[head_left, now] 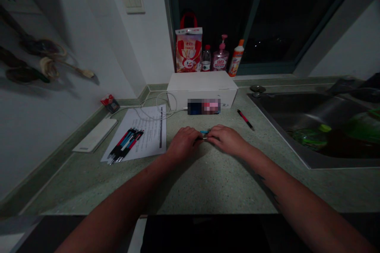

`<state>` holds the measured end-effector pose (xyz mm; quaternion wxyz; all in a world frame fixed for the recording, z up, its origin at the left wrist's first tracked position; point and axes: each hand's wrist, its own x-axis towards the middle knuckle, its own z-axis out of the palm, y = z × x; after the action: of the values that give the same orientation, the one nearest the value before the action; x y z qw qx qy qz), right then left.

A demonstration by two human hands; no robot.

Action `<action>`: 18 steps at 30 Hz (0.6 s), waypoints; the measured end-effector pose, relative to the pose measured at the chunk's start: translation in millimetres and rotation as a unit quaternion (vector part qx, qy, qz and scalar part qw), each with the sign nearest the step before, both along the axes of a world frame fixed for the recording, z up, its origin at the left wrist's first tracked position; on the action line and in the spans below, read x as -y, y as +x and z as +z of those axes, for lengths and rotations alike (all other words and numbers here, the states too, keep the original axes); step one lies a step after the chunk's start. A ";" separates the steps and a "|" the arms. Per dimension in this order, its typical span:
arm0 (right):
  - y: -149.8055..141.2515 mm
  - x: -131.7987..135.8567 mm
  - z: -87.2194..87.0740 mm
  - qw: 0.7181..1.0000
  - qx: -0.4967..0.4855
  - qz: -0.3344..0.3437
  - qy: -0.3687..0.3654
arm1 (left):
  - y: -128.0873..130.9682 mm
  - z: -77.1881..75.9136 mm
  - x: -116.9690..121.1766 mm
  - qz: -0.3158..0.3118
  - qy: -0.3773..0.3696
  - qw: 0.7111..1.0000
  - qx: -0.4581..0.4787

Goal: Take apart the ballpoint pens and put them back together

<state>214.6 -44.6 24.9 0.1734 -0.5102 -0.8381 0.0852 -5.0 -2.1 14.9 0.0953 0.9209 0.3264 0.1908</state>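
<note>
My left hand (pixel 184 142) and my right hand (pixel 227 139) meet low over the middle of the counter, fingertips almost touching. Both are closed in a pinch. A thin, pale pen part (pixel 204 138) spans the small gap between them, its ends covered by my fingers. Just behind it a blue pen piece (pixel 204 131) shows, partly hidden; I cannot tell whether it is held or lying down. To the right lies a red and black pen (pixel 246 119). Several more pens (pixel 126 144) lie side by side on printed paper (pixel 154 142) at the left.
A white box (pixel 202 83) stands behind my hands, a partly blurred phone (pixel 204 106) leaning against it with a white cable (pixel 175 114). Bottles (pixel 220 59) stand beyond. The sink (pixel 308 162) is at the right; a white flat case (pixel 96 135) lies by the left wall.
</note>
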 end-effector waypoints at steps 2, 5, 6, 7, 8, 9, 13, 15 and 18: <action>2.8 -0.9 1.4 0.999 0.005 -0.034 0.015 | -1.4 -0.3 -2.9 0.012 0.005 1.000 -0.008; 9.0 -2.5 2.6 0.997 0.003 -0.078 0.029 | -4.6 -0.3 -8.4 0.046 0.004 0.999 -0.014; 11.0 -3.0 2.4 0.996 0.001 -0.087 0.031 | -5.7 -0.3 -10.1 0.058 0.003 0.998 -0.013; 12.6 -3.5 1.8 0.995 -0.001 -0.093 0.033 | -6.5 -0.4 -11.6 0.068 0.003 0.998 -0.008; 13.7 -3.8 1.0 0.995 -0.004 -0.098 0.034 | -7.1 -0.6 -12.7 0.075 0.004 0.997 -0.001; 14.2 -4.1 0.0 0.994 -0.008 -0.100 0.035 | -7.3 -0.8 -13.3 0.081 0.004 0.997 0.007; 11.5 -4.1 -3.4 0.995 -0.021 -0.089 0.027 | -6.0 -2.6 -12.4 0.072 -0.009 0.997 0.032; 9.2 -3.8 -4.0 0.997 -0.022 -0.073 0.020 | -5.4 -3.8 -11.6 0.063 -0.014 0.997 0.036; 8.2 -3.7 -4.0 0.998 -0.023 -0.060 0.012 | -5.9 -5.5 -13.0 0.056 -0.011 0.997 0.044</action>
<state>222.9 -40.9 20.9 0.2036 -0.5557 -0.8025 0.0760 -10.9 10.9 9.4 0.1085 0.8907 0.3755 0.2322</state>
